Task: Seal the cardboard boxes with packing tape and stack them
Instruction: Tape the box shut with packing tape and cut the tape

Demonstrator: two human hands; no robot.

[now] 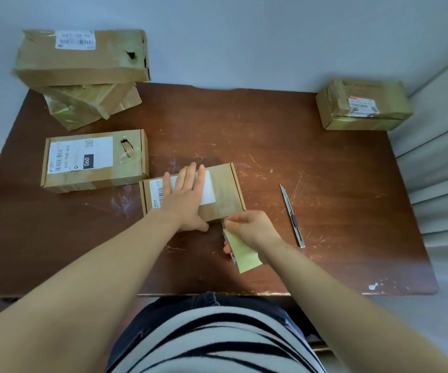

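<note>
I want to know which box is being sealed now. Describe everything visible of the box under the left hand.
The box is a small, flat, brown cardboard mailer, closed, lying flat near the front middle of the table. A white label with a barcode covers much of its top. The left hand presses flat on it; the right hand, gripping a yellowish tape roll, reaches its near edge.

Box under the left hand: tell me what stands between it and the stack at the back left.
The labelled box sits on the table between the pressed box and the stack; nothing else shows there.
</note>
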